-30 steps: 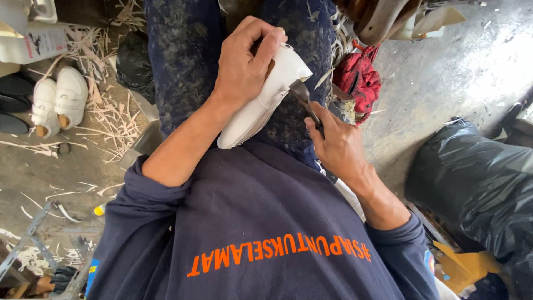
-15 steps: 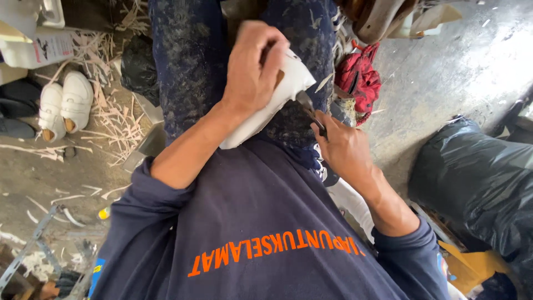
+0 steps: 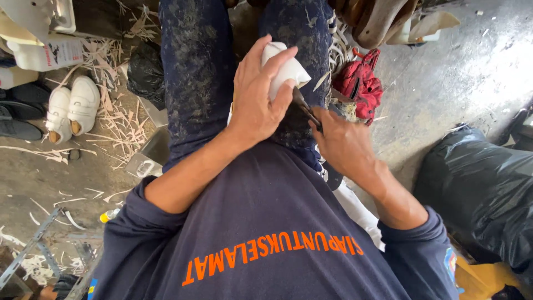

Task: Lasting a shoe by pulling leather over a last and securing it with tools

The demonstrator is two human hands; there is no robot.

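Head view, looking down over the person's lap. A white moulded piece (image 3: pixel 284 68), smooth and rounded, prob. plastic or plaster, is held on the thighs against dark stained trousers (image 3: pixel 194 72). The left hand (image 3: pixel 256 97) is wrapped over the piece from above, fingers curled shut round it, thumb side pressed to its near edge. The right hand (image 3: pixel 341 145) is closed in a fist round the handle of a small knife (image 3: pixel 306 110); the dark blade is angled up-left, tip touching the piece's lower edge just beside the left-hand fingertips.

Risks, as judged: the blade is worked very near the left fingers, so a slip off the hard, smooth edge could cut them. The piece is backed only by the legs, so a hard push could carry the blade on into the thigh. Grip on a rounded white surface could give way, and the piece could twist or be gouged.

Position: the piece lies under the left hand and up-left of the right hand, between both, centred over the lap.

Around: pale shavings (image 3: pixel 119 125) are scattered on the concrete floor at left, near white shoes (image 3: pixel 72 111); a red cloth bag (image 3: pixel 361 83) is seen at right, a black plastic sack (image 3: pixel 483 194) farther right.
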